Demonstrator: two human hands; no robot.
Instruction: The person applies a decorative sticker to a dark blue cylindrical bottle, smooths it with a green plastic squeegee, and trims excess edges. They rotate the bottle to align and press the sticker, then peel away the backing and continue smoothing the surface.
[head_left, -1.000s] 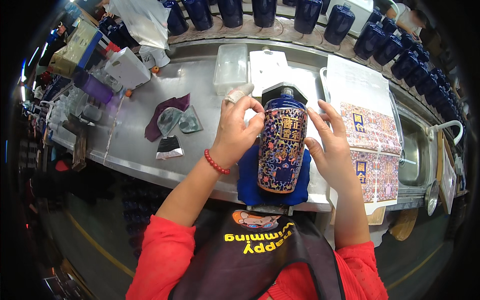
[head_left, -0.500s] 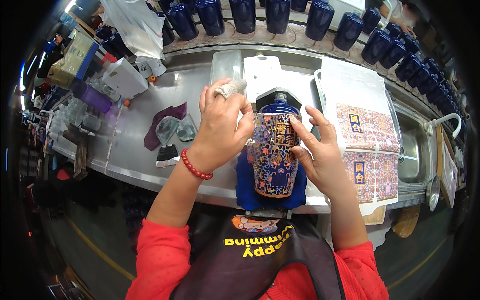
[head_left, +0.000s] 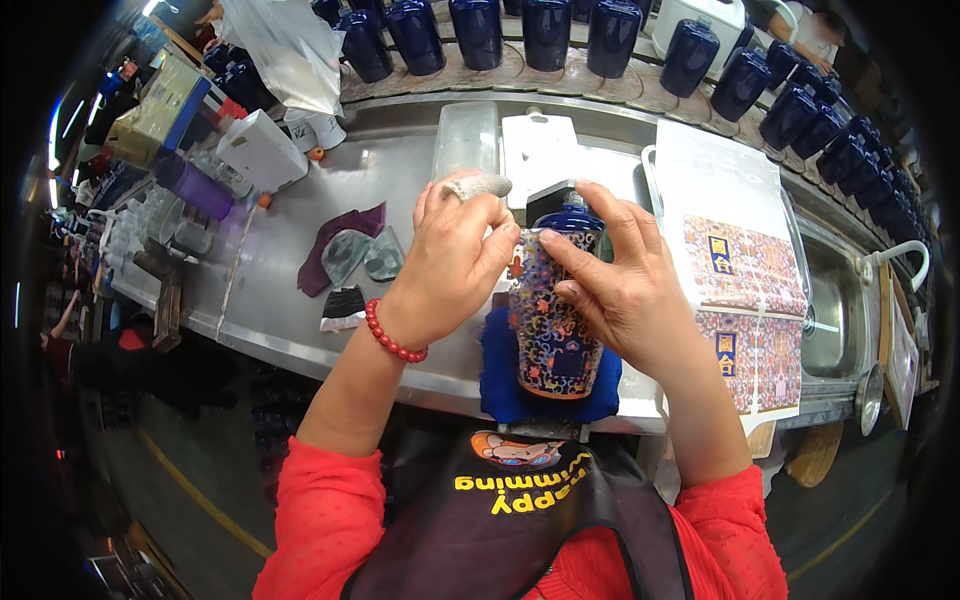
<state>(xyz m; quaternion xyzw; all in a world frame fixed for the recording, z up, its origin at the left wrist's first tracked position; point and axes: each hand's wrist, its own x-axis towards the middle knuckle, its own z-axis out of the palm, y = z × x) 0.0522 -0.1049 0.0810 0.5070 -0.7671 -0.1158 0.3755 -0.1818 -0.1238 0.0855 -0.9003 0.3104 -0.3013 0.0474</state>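
Observation:
A dark blue glass bottle (head_left: 566, 220) stands on a crumpled blue cloth (head_left: 500, 375) in front of me. A colourful patterned decal film (head_left: 550, 335) with a floral design covers its front and left side. My left hand (head_left: 445, 250) is closed in a pinch at the film's upper left edge; a beige fabric finger cover (head_left: 480, 186) is on one finger. My right hand (head_left: 635, 285) spreads over the bottle's upper right, one fingertip at the film's top edge, the thumb lower on the film. It hides part of the bottle's right side.
Printed decal sheets (head_left: 735, 265) lie to the right, beside a steel sink (head_left: 835, 310). A clear plastic tray (head_left: 465, 140) and a white block (head_left: 540, 150) are behind the bottle. Cloth scraps (head_left: 340, 245) lie left. Blue bottles (head_left: 547, 35) line a conveyor at the back.
My right hand has moved up and left over the bottle's shoulder and front. My left hand stays near the film's edge, slightly closer to the bottle. The conveyor bottles have shifted.

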